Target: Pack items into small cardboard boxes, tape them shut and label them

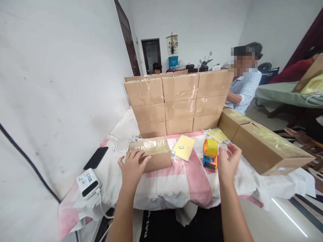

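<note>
The left hand [133,167] lies flat with fingers spread on the small taped box [150,153], steadying it. The right hand [227,163] hovers open-fingered beside the tape dispenser [210,154], gripping nothing.

Orange-yellow tape dispenser [210,154] on pink-white cloth [191,181].

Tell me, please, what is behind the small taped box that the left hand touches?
Behind the small taped box under the left hand stands a wall of stacked cardboard boxes, three across. A person sits behind them; the stack covers anything lower behind it.
</note>
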`<state>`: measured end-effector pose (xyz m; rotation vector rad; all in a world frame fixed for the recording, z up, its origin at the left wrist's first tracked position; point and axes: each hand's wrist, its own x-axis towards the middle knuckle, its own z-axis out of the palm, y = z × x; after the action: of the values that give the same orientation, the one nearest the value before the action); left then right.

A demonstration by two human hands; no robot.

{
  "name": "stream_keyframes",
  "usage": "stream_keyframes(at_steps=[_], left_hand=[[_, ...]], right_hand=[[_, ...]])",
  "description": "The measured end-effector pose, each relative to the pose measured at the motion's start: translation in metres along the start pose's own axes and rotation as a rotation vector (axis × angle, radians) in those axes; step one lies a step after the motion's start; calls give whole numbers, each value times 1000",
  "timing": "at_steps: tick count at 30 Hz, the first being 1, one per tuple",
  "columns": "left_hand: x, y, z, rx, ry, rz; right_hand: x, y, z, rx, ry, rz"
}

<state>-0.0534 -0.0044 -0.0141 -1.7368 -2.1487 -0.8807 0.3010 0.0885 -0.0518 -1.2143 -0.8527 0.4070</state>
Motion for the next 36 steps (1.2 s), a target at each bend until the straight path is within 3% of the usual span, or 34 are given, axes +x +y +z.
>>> stream_keyframes(at_steps=[3, 5, 9, 16, 18, 23, 24, 26, 28, 30, 34, 36], left_hand=[[-6, -2, 5, 14, -49, 14], [-8, -4, 9, 27, -37, 34], [-10, -4, 15, 54, 124, 79], [-17, 23, 22, 9, 258, 127], [-12, 33, 22, -10, 202, 137], [15, 45, 16, -17, -242, 104], [19, 47, 13, -29, -268, 104], [18, 53, 6, -83, -211, 117], [6, 65, 2, -150, -108, 125], [-18, 82, 4, -251, -108, 145], [-70, 119, 26, -700, -384, 183], [-86, 132, 36, -926, -399, 100]], right_hand=[[26, 22, -6, 44, -110, 290], [31, 32, 1, 97, -273, 361], [21, 39, 10, 185, -491, 384], [-5, 29, 10, 273, -539, 268], [-19, 18, 12, 292, -532, 208], [-51, -11, 22, 367, -499, 223], [-54, -16, 24, 379, -501, 249], [-59, -24, 26, 390, -507, 289], [-62, -31, 26, 384, -533, 283], [-67, -39, 22, 368, -583, 238], [-80, -48, 14, 238, -567, 122], [-85, -46, 11, 170, -506, 67]])
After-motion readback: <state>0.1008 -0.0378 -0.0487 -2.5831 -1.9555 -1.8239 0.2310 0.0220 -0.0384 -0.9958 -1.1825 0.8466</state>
